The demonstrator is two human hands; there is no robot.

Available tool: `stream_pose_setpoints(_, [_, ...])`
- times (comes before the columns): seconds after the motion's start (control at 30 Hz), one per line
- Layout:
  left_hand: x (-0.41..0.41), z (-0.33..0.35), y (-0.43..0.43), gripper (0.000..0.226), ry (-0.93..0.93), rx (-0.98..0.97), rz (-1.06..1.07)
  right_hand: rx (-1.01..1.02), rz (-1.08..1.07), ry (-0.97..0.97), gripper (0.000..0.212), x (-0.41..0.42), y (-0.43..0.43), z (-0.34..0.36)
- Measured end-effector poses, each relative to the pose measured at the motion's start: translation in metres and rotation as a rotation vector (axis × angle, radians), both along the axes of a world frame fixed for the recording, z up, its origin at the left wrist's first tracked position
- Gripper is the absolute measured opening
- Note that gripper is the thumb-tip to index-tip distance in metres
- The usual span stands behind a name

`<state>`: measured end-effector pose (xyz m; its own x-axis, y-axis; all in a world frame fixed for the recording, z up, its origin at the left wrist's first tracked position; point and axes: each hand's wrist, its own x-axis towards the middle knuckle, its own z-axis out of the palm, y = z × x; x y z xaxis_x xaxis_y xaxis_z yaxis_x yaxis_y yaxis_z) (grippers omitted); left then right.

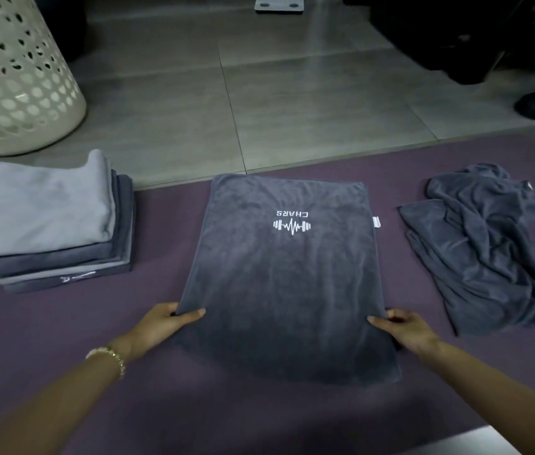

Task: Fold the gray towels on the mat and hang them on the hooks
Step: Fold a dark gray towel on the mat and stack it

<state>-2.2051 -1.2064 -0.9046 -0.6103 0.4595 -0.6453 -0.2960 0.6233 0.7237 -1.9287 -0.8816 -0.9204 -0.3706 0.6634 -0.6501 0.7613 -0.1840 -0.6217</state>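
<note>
Head view: your left hand (169, 318) and right hand (404, 325) each pinch a side edge of the gray towel (279, 274), thumb on top and fingers tucked under. It lies flat mid-mat (161, 405). Lift both edges level and match the corners at the far hem. No hooks are in view, and the towel's near edge fades into shadow.

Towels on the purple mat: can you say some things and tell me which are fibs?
1. The left hand and the right hand both pinch the spread towel's edges. True.
2. The folded stack lies on the mat's right side. False: it lies on the left.
3. The crumpled towels lie right of the spread towel. True.
4. The white basket stands on the mat. False: it stands on the tiled floor.
</note>
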Motion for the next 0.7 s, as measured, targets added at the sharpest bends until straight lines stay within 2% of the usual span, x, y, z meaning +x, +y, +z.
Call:
stream_pose_setpoints(0.13, [0.001, 0.006, -0.007, 0.013, -0.008, 0.028, -0.026, 0.051, 0.011, -0.003, 0.033, 0.01, -0.012, 0.003])
stream_pose_setpoints(0.27, [0.016, 0.003, -0.014, 0.005, 0.086, 0.036, -0.018, 0.047, 0.009, 0.013, 0.026, 0.022, -0.034, 0.002])
stream_pose_setpoints(0.4, [0.03, -0.005, -0.027, 0.021, 0.228, -0.122, -0.028, 0.15, 0.007, 0.113, 0.022, 0.04, -0.043, 0.005])
stream_pose_setpoints(0.53, [0.032, -0.013, -0.037, 0.038, 0.318, -0.189, -0.071, 0.182, -0.023, 0.102, 0.021, 0.057, -0.04, 0.003])
stream_pose_setpoints(0.6, [0.032, -0.017, -0.039, 0.039, 0.332, -0.202, -0.078, 0.157, -0.035, 0.103, 0.018, 0.06, -0.042, 0.003])
stream_pose_setpoints(0.7, [0.032, -0.021, -0.042, 0.039, 0.335, -0.203, -0.048, 0.017, -0.061, 0.078, 0.016, 0.059, -0.049, 0.005])
